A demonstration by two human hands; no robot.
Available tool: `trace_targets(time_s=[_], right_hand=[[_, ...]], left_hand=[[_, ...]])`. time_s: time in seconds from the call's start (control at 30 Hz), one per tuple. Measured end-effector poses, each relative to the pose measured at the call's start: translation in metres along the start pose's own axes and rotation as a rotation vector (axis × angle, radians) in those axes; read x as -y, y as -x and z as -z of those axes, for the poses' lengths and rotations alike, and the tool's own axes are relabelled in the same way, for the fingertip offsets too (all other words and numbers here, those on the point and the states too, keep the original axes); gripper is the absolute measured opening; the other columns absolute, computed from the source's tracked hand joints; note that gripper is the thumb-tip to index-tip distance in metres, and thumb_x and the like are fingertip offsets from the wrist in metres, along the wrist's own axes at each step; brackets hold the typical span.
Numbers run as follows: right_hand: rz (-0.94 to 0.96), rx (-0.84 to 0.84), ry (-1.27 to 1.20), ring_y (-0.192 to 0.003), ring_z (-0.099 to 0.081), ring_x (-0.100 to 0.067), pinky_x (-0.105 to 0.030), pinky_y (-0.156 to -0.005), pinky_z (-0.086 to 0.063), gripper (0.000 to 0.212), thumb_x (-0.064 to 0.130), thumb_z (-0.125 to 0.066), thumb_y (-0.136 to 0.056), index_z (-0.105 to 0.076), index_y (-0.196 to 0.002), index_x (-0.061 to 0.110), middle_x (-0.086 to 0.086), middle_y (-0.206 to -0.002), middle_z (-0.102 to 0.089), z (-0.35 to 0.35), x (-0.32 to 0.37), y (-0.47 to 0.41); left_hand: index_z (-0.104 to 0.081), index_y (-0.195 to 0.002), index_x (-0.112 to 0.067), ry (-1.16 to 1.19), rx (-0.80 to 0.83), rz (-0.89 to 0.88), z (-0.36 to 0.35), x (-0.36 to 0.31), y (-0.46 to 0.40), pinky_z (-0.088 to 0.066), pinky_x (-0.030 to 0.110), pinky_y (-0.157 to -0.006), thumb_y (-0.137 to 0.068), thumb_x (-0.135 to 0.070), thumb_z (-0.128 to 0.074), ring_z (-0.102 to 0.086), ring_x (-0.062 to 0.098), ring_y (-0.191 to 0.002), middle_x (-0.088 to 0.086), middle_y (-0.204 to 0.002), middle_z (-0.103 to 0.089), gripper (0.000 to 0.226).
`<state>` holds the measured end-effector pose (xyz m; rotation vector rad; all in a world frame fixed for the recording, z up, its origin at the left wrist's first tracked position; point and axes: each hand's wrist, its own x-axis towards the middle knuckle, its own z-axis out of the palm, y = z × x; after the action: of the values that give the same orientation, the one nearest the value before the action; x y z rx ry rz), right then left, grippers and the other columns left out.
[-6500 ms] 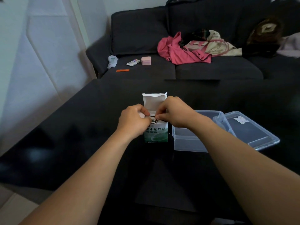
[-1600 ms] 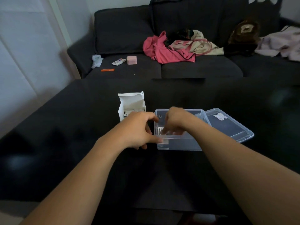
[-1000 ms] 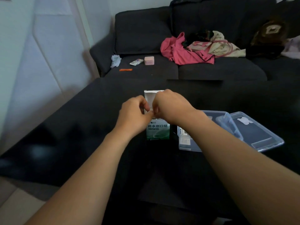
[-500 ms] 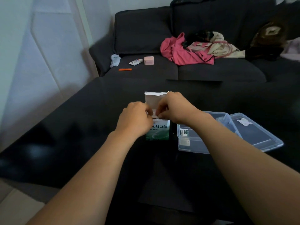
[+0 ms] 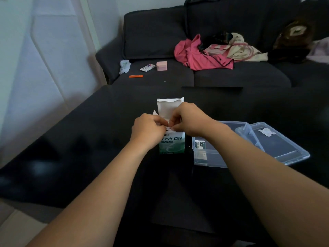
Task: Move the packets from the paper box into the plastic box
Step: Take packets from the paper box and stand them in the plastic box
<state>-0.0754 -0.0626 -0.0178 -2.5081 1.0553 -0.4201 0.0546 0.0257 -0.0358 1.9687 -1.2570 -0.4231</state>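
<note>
Reaching forward from the near edge, both forearms converge at the open top of the paper box [image 5: 172, 145], which stands upright on the black table [image 5: 89, 139] with its white lid flap raised on the far side. The left hand [image 5: 148, 130] is curled against the box's left upper edge, its fingers bent round the rim and a small side flap. The right hand [image 5: 187, 118] is arched over the opening, thumb and fingertips pinched together on a packet [image 5: 171, 128] at the mouth of the box. Just right of the box, the clear plastic box [image 5: 210, 157] is seen with packets [image 5: 200, 145] lying at its left end; its lid [image 5: 277, 143] is propped against its far right side.
</note>
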Motion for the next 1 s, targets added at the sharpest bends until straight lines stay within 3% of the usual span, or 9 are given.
trace_targets(time_s=[0.2,0.33,0.43,0.53,0.63,0.77,0.87,1.0], right_hand=[[-0.018,-0.018,0.030,-0.084,-0.069,-0.021,-0.033,-0.079,-0.056,0.009,0.008,-0.076,-0.085,-0.081,-0.090,0.013,-0.007,-0.090,-0.074,-0.006,-0.001,-0.003],[-0.023,-0.023,-0.015,-0.082,-0.068,-0.017,-0.029,-0.079,-0.056,0.005,0.011,-0.078,-0.086,-0.080,-0.090,0.011,-0.002,-0.085,-0.071,0.001,-0.002,-0.001],[-0.001,-0.061,0.027,-0.080,-0.068,-0.018,-0.037,-0.080,-0.059,0.003,0.016,-0.078,-0.086,-0.080,-0.088,0.015,-0.004,-0.087,-0.073,0.005,-0.002,0.000],[0.010,-0.120,0.111,-0.082,-0.066,-0.023,-0.042,-0.076,-0.058,0.004,0.023,-0.072,-0.090,-0.076,-0.089,0.021,-0.005,-0.092,-0.069,0.010,0.003,0.003],[0.044,-0.196,0.203,-0.092,-0.063,-0.028,-0.040,-0.076,-0.053,0.009,0.025,-0.065,-0.095,-0.074,-0.095,0.024,-0.006,-0.098,-0.068,0.019,0.007,0.007],[0.110,-0.250,0.170,-0.092,-0.065,-0.028,-0.043,-0.080,-0.054,0.013,0.024,-0.061,-0.098,-0.073,-0.100,0.021,-0.004,-0.101,-0.070,0.027,0.009,0.012],[0.145,-0.273,0.063,-0.092,-0.065,-0.026,-0.048,-0.084,-0.054,0.012,0.019,-0.062,-0.098,-0.074,-0.100,0.015,-0.005,-0.097,-0.071,0.031,0.006,0.013],[0.173,-0.327,-0.084,-0.082,-0.068,-0.019,-0.044,-0.079,-0.058,0.009,0.012,-0.066,-0.095,-0.074,-0.097,0.011,-0.004,-0.088,-0.072,0.031,0.005,0.013]], left_hand=[[-0.079,-0.087,-0.033,0.033,-0.001,0.026,0.000,0.001,-0.001,-0.062,0.041,-0.080,-0.081,-0.013,-0.059,-0.071,0.029,-0.080,-0.002,-0.103,-0.075,0.030],[-0.079,-0.101,-0.029,-0.020,-0.008,-0.010,0.001,0.003,-0.001,-0.059,0.036,-0.084,-0.084,-0.015,-0.063,-0.070,0.025,-0.094,0.001,-0.109,-0.074,0.028],[-0.076,-0.108,-0.027,-0.048,-0.030,-0.072,0.001,0.002,0.000,-0.054,0.032,-0.083,-0.084,-0.013,-0.065,-0.066,0.021,-0.101,0.001,-0.112,-0.070,0.030],[-0.073,-0.111,-0.023,-0.070,-0.032,-0.145,0.000,0.003,-0.003,-0.049,0.032,-0.081,-0.086,-0.017,-0.071,-0.060,0.021,-0.099,0.005,-0.112,-0.058,0.026],[-0.072,-0.104,-0.021,-0.053,-0.039,-0.200,-0.003,0.007,-0.009,-0.046,0.030,-0.074,-0.087,-0.026,-0.074,-0.061,0.022,-0.091,0.010,-0.107,-0.059,0.018],[-0.070,-0.102,-0.012,-0.009,-0.110,-0.242,-0.003,0.004,-0.010,-0.035,0.010,-0.071,-0.092,-0.029,-0.072,-0.050,0.013,-0.091,0.005,-0.106,-0.049,0.021],[-0.071,-0.106,-0.008,0.007,-0.179,-0.300,-0.002,0.000,-0.009,-0.037,0.020,-0.080,-0.091,-0.025,-0.073,-0.051,0.015,-0.093,0.000,-0.106,-0.048,0.022],[-0.070,-0.090,-0.013,0.022,-0.244,-0.393,-0.001,-0.002,-0.008,-0.044,0.033,-0.068,-0.092,-0.022,-0.072,-0.058,0.019,-0.079,-0.001,-0.092,-0.061,0.010]])
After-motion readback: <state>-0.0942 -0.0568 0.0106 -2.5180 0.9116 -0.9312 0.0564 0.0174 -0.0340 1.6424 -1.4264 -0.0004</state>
